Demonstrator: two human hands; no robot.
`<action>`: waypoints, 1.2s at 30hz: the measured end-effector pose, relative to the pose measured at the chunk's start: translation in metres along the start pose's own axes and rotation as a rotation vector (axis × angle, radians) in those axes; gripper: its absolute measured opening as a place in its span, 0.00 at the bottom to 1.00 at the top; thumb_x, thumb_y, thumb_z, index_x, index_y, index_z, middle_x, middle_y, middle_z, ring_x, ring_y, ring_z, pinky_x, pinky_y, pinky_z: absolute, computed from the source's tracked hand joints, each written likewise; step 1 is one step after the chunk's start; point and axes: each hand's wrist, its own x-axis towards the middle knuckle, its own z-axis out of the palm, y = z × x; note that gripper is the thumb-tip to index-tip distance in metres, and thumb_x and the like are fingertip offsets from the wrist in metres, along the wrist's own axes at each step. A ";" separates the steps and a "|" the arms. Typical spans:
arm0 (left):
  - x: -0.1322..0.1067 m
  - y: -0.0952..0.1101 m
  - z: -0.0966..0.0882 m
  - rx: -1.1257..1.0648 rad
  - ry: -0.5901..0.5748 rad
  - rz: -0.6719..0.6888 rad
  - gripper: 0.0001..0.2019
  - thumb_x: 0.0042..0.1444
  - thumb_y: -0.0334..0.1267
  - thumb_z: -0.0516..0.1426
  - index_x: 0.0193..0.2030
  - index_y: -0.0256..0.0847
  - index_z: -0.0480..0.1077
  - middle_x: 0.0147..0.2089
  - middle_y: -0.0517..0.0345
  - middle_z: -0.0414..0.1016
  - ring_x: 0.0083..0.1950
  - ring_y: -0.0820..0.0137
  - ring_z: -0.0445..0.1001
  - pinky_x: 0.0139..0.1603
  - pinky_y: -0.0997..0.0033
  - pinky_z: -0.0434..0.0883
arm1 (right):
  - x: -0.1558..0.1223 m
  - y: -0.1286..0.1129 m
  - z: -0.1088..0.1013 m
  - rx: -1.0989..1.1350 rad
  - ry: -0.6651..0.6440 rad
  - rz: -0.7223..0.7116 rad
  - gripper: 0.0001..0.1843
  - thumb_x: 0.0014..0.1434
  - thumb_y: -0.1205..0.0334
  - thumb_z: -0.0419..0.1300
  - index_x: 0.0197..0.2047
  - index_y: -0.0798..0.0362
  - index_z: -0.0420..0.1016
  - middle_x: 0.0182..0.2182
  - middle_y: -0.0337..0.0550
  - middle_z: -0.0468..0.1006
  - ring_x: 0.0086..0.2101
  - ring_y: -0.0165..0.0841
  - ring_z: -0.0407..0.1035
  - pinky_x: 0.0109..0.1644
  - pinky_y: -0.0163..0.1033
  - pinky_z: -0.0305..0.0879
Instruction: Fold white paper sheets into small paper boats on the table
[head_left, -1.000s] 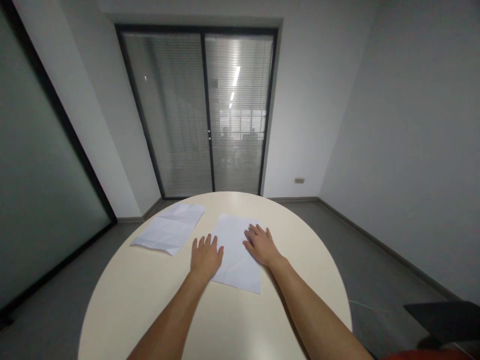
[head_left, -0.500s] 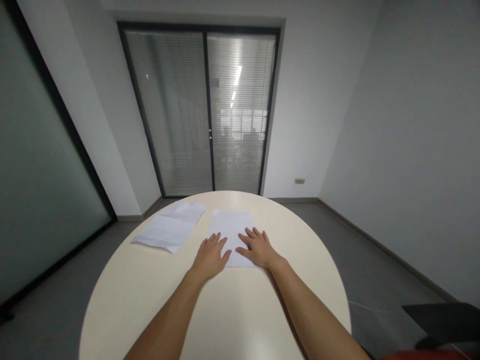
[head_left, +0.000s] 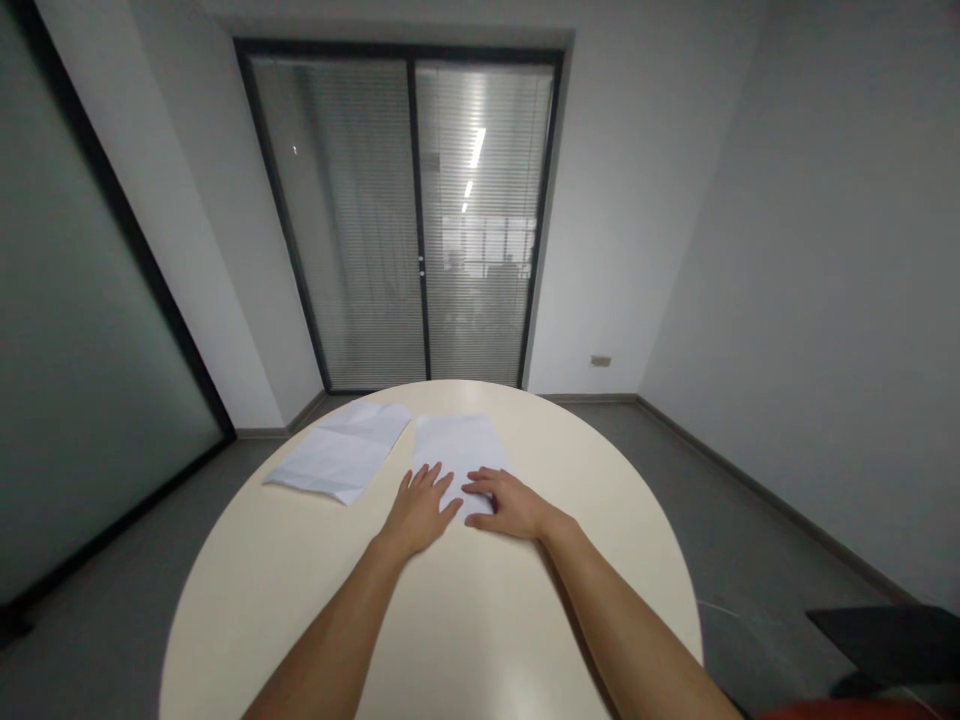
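Observation:
A white sheet of paper [head_left: 457,437] lies on the round table under the front of both hands, turned slightly, its near part hidden by them. My left hand [head_left: 420,512] rests palm down on the sheet's left side, fingers spread and thumb pointing right. On the sheet's right side is my right hand [head_left: 514,505], its fingers bent and turned to the left. A gap shows between its thumb and forefinger, and nothing is held there. A second, creased white sheet [head_left: 343,452] lies to the left, apart from my hands.
The cream round table [head_left: 450,625] fills the lower middle. Beyond its far edge are glass panels with blinds [head_left: 352,240]. A black chair part [head_left: 892,640] shows at lower right. Walls stand on both sides.
My right hand's fingers have bent and swung to the left. The sheet under my hands has turned a little, its far edge shifting left. My left hand has barely moved.

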 end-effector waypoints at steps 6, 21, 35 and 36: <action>-0.003 -0.006 -0.004 -0.139 -0.008 0.117 0.25 0.65 0.51 0.54 0.65 0.44 0.70 0.72 0.47 0.62 0.75 0.50 0.55 0.73 0.46 0.54 | -0.001 0.005 0.001 -0.002 0.009 0.032 0.39 0.57 0.36 0.64 0.64 0.52 0.73 0.65 0.58 0.68 0.65 0.53 0.60 0.69 0.59 0.53; -0.004 -0.011 -0.014 -0.347 -0.007 0.131 0.15 0.63 0.46 0.56 0.49 0.43 0.79 0.65 0.52 0.73 0.71 0.57 0.64 0.71 0.57 0.61 | -0.005 0.008 -0.005 0.137 0.073 0.054 0.29 0.61 0.42 0.62 0.57 0.52 0.78 0.57 0.53 0.77 0.58 0.47 0.70 0.63 0.50 0.64; -0.005 -0.013 -0.023 -0.433 0.034 0.050 0.16 0.64 0.47 0.54 0.47 0.43 0.79 0.47 0.53 0.83 0.48 0.61 0.80 0.50 0.68 0.70 | -0.011 0.039 -0.007 0.222 0.208 0.245 0.20 0.64 0.47 0.59 0.38 0.56 0.81 0.32 0.43 0.82 0.32 0.35 0.71 0.37 0.37 0.63; -0.006 -0.013 -0.025 -0.433 0.031 0.046 0.15 0.64 0.46 0.53 0.45 0.43 0.79 0.44 0.54 0.83 0.45 0.62 0.80 0.46 0.69 0.70 | -0.011 0.038 -0.008 0.220 0.223 0.259 0.20 0.64 0.46 0.59 0.37 0.56 0.80 0.31 0.42 0.81 0.31 0.34 0.70 0.35 0.36 0.62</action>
